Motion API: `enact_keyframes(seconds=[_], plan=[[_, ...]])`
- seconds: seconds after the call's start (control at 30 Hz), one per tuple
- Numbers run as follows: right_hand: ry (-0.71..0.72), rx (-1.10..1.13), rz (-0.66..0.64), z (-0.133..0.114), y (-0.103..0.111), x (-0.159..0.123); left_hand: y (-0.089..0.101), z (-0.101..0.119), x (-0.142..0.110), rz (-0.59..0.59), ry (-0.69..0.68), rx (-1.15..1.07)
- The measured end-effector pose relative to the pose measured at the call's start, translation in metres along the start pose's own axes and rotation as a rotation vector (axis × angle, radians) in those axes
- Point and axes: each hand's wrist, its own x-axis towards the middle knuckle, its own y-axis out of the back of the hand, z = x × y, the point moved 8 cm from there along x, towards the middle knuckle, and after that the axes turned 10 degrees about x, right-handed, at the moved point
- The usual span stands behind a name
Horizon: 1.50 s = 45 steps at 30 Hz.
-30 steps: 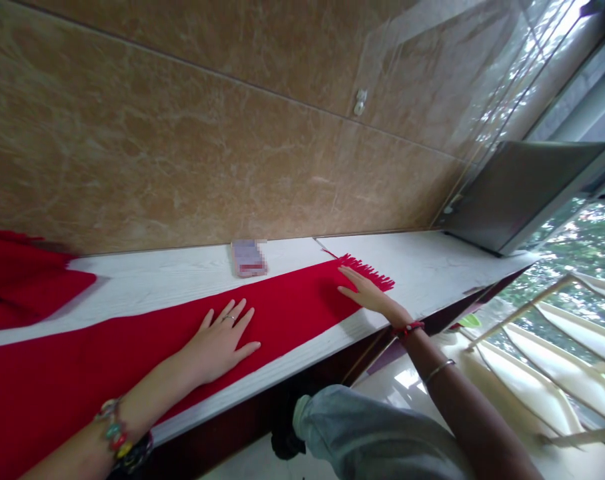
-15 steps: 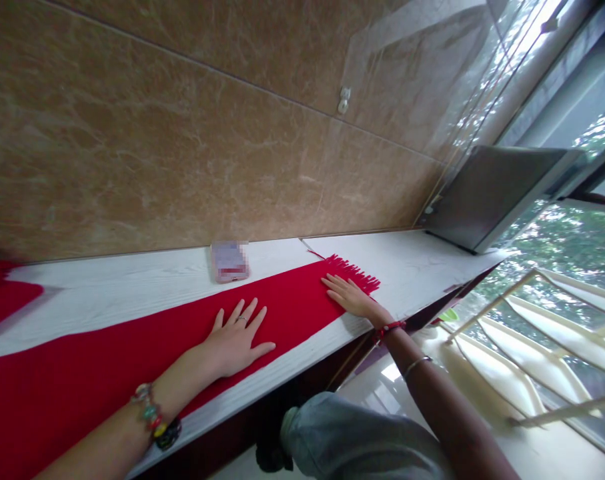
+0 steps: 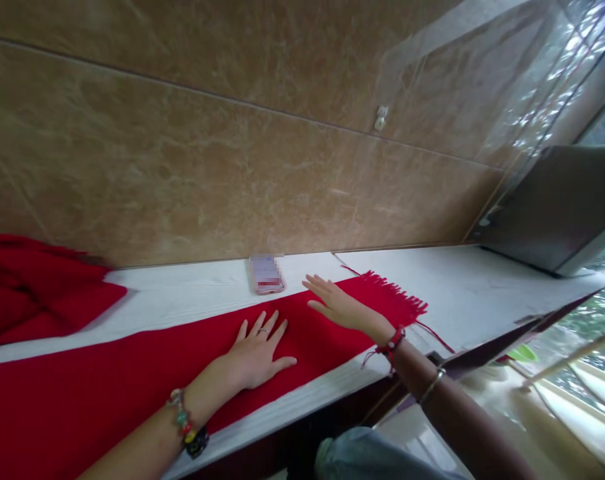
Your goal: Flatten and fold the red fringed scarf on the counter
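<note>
A long red scarf point(image 3: 107, 380) with a fringed end point(image 3: 399, 300) lies stretched along a white wood-grain counter point(image 3: 462, 287). My left hand point(image 3: 259, 350) rests flat on the scarf, fingers spread, a ring on one finger and a beaded bracelet at the wrist. My right hand point(image 3: 339, 307) lies flat and open on the scarf a little to the right, short of the fringe, with a red cord bracelet and a metal bangle on that arm. Neither hand holds anything.
A pink phone point(image 3: 266, 275) lies on the counter just behind the scarf. More red cloth point(image 3: 37, 287) is bunched at the left. A brown marble wall point(image 3: 232, 133) backs the counter. A dark panel point(image 3: 557, 207) and a window stand at the right.
My right hand has slid left along the scarf, away from the fringe and closer to my left hand. The view has swung, bringing the bunched red cloth back in at the left.
</note>
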Motion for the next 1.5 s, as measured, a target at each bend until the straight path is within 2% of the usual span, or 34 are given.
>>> enact_keyframes(seconds=[0.07,0.13,0.23,0.37,0.47,0.57,0.73,0.83,1.0,1.17,1.3,1.4,1.5], plan=[[0.081,0.036,-0.061,-0.035,-0.023,0.015,-0.003,-0.014,-0.008,-0.005,0.034,0.002],[0.114,0.051,-0.124,-0.052,-0.043,0.019,-0.008,-0.030,-0.020,-0.009,0.066,0.003],[0.095,0.049,-0.183,-0.052,-0.061,0.015,-0.015,-0.058,-0.045,0.003,0.123,0.013],[0.052,0.027,-0.231,-0.038,-0.069,0.011,-0.023,-0.095,-0.086,0.007,0.218,0.022],[0.054,0.006,-0.195,-0.046,-0.069,0.020,-0.027,-0.119,-0.113,0.015,0.300,0.017],[0.144,0.020,-0.153,-0.082,-0.072,0.036,-0.032,-0.136,-0.128,0.030,0.355,0.013],[0.271,0.097,-0.178,-0.157,-0.091,0.065,-0.037,-0.150,-0.135,0.059,0.359,0.015],[0.303,0.103,-0.189,-0.183,-0.106,0.073,-0.038,-0.160,-0.143,0.053,0.394,0.015],[0.306,0.079,-0.185,-0.185,-0.120,0.072,-0.040,-0.189,-0.179,0.072,0.504,0.038],[0.299,0.059,-0.179,-0.179,-0.120,0.070,-0.052,-0.235,-0.236,0.109,0.669,0.088],[0.297,0.041,-0.187,-0.179,-0.122,0.071,-0.062,-0.268,-0.278,0.087,0.786,0.098],[0.296,0.042,-0.190,-0.180,-0.122,0.071,-0.062,-0.275,-0.288,0.055,0.854,0.096],[0.303,0.033,-0.178,-0.185,-0.118,0.071,-0.057,-0.261,-0.269,0.011,0.894,0.078]])
